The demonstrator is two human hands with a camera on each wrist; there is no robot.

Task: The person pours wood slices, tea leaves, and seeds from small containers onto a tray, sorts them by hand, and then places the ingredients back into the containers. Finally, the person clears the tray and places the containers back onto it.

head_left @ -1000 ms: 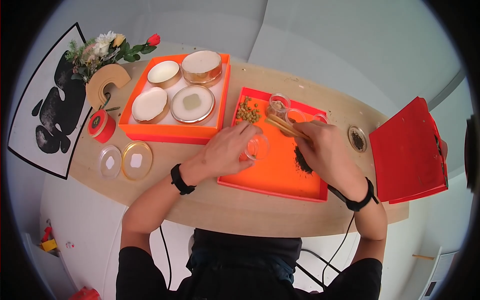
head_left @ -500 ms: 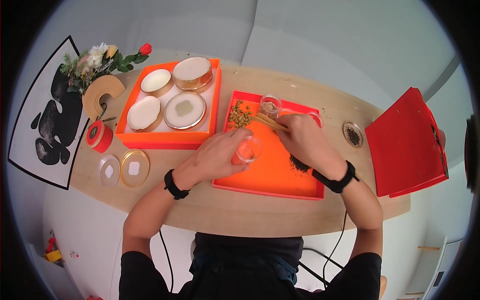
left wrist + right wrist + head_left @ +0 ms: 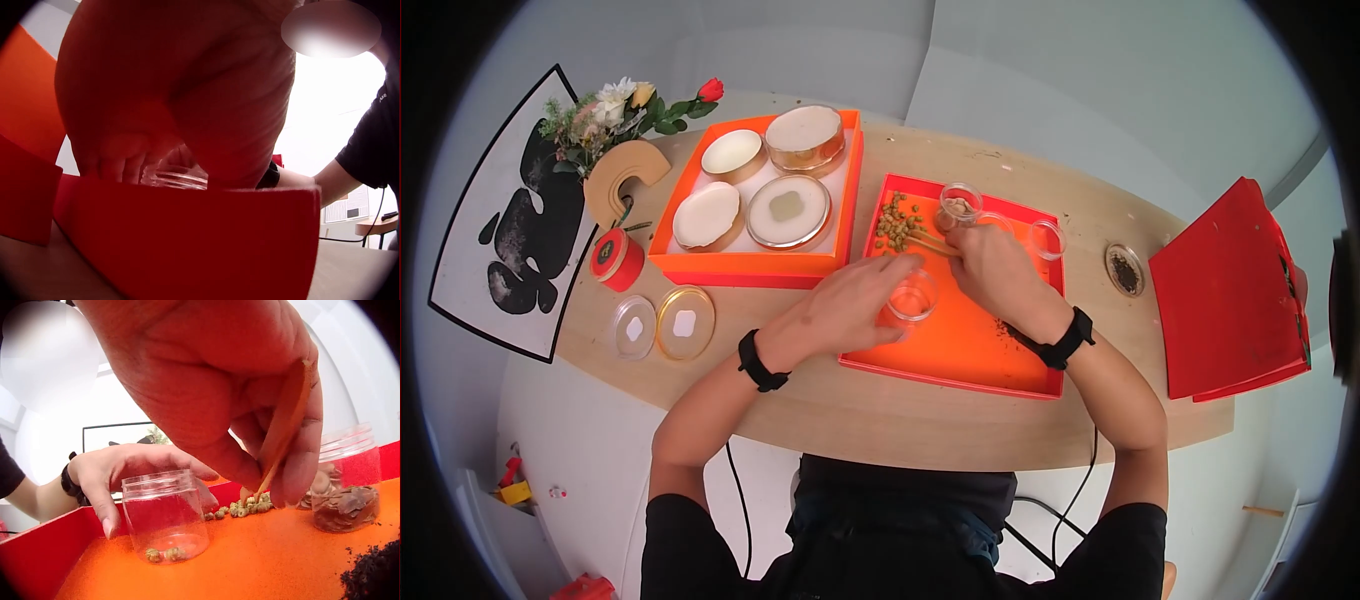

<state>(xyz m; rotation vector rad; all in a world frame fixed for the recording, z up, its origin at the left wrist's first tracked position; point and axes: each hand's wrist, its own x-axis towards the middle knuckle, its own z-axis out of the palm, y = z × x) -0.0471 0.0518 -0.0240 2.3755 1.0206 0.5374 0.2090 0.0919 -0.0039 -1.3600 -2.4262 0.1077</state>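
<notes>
At buds (image 3: 890, 229) in the tray (image 3: 945, 350), tongs (image 3: 286, 419) are pinched by the right hand (image 3: 1004, 276), seemingly for picking; the jar (image 3: 164, 519) is flanked by the left hand (image 3: 841, 303) (grip unclear); squeezing seems needed next

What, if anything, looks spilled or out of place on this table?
The dark bits in the tray look spilled: they lie loose, scattered at the edges, while the flakes sit inside a jar. The bits may be there on purpose, though; I cannot tell.
</notes>
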